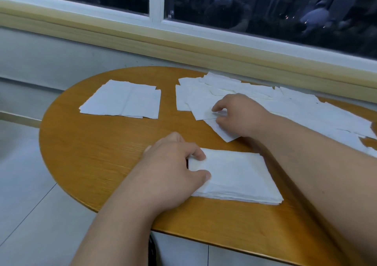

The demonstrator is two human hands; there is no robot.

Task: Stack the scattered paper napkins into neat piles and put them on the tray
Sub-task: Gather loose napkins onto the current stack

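While on table (98, 143), napkin pile (234, 176)

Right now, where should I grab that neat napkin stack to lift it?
Probably by its left and right edges, thumbs on top and fingers slid underneath. The napkin stack lies flat and is made of loose sheets, so a one-sided pinch could fan it out. The left hand holds the left edge, so bring the other hand in from the right.

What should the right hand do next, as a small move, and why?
Probably lift the napkin that the right hand seems to pinch and lay it on the stack. The left hand grips that stack at its edge, close by, and many loose napkins lie behind, not yet stacked.
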